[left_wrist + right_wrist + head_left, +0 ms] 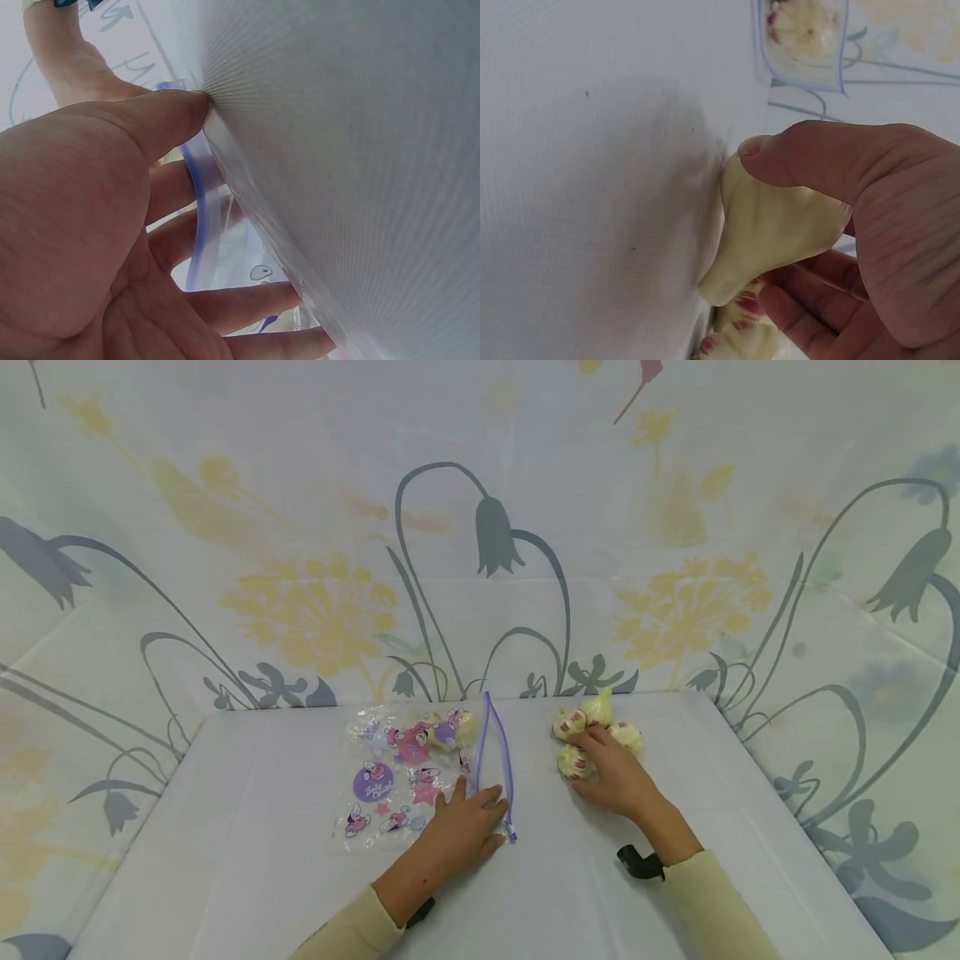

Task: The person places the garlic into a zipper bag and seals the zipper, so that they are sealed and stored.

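My right hand point(615, 774) is at a small cluster of garlic bulbs point(597, 707) on the right of the table. In the right wrist view it holds one pale garlic bulb point(776, 225), thumb on one side and fingers on the other. Purple-streaked bulbs point(742, 337) lie just beyond it. My left hand point(463, 831) rests with spread fingers at the mouth of a clear printed zip bag point(372, 782). Its thumb and fingertips touch down by the purple zip strip point(196, 217). Garlic point(459, 727) shows inside the bag's far end.
A white cloth covers the table point(247, 827). Behind it stands a flower-patterned fabric backdrop point(450, 610), which also runs along both sides. A black wrist camera point(641, 862) sits by the right wrist.
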Action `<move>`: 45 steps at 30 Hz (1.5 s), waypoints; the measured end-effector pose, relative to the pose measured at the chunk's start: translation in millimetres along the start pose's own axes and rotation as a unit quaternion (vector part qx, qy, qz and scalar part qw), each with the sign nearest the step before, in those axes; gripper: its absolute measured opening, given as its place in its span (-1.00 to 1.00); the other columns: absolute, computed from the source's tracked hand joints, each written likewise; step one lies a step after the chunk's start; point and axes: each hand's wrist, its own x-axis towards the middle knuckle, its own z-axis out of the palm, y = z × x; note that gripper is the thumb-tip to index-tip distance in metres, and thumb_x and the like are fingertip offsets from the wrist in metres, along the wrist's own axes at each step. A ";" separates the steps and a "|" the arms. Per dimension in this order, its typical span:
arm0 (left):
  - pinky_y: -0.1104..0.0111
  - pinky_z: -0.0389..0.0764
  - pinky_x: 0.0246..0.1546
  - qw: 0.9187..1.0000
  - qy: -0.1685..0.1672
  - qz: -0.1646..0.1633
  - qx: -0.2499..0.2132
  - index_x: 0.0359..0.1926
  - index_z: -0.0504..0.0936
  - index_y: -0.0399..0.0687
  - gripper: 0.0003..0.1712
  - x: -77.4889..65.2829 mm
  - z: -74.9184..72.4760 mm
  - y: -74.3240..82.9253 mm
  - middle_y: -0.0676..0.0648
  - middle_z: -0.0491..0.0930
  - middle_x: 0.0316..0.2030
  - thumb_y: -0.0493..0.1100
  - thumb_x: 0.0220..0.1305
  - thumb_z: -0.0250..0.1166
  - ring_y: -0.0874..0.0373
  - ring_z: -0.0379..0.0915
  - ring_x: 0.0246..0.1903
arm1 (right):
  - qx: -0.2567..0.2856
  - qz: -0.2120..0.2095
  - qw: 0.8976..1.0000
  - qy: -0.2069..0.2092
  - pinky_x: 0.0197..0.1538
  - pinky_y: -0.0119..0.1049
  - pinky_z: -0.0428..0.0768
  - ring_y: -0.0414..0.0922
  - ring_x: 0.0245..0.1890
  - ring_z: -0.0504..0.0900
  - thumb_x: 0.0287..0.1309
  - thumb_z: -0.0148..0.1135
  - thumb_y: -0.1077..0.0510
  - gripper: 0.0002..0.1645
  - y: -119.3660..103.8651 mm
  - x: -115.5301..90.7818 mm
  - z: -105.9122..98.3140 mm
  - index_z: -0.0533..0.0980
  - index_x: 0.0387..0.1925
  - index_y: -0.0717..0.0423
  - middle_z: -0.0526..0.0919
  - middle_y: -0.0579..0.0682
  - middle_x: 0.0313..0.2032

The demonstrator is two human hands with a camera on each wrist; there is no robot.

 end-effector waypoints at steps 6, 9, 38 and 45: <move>-0.44 0.47 0.20 1.000 -0.002 0.001 0.008 0.43 0.60 0.06 -0.43 -1.2 -1.1 0.5 -0.02 0.46 0.48 0.10 0.49 0.34 -0.52 0.28 0.43 | 0.009 -0.004 1.000 0.004 0.21 0.10 0.61 0.11 0.14 0.61 0.01 0.64 0.26 -0.23 -5.1 1.0 4.0 0.55 0.28 0.24 0.59 0.16 0.16; -0.43 0.48 0.19 1.000 0.001 0.002 0.013 0.42 0.60 0.07 -0.43 -1.6 -1.9 1.0 -0.02 0.47 0.48 0.10 0.49 0.35 -0.51 0.30 0.42 | 0.013 -0.008 1.000 0.007 0.22 0.10 0.61 0.11 0.16 0.62 0.03 0.63 0.24 -0.25 -9.5 2.3 6.0 0.56 0.28 0.23 0.60 0.15 0.17; -0.41 0.49 0.20 1.000 -0.003 -0.009 0.010 0.43 0.60 0.06 -0.42 -1.6 -4.5 3.5 -0.02 0.47 0.48 0.10 0.49 0.35 -0.52 0.28 0.43 | 0.031 -0.055 0.998 -0.006 0.01 -0.04 0.67 -0.03 -0.03 0.62 0.14 0.59 0.11 -0.27 -43.5 33.4 31.8 0.55 0.32 0.21 0.53 0.08 0.11; -0.41 0.49 0.19 1.000 -0.008 -0.012 0.012 0.43 0.60 0.08 -0.41 -0.9 -3.6 3.4 -0.01 0.47 0.48 0.12 0.48 0.35 -0.51 0.28 0.43 | 0.048 -0.048 0.998 -0.008 0.10 -0.02 0.65 -0.01 0.05 0.61 0.15 0.59 0.12 -0.24 -49.5 40.7 37.0 0.52 0.34 0.22 0.54 0.09 0.13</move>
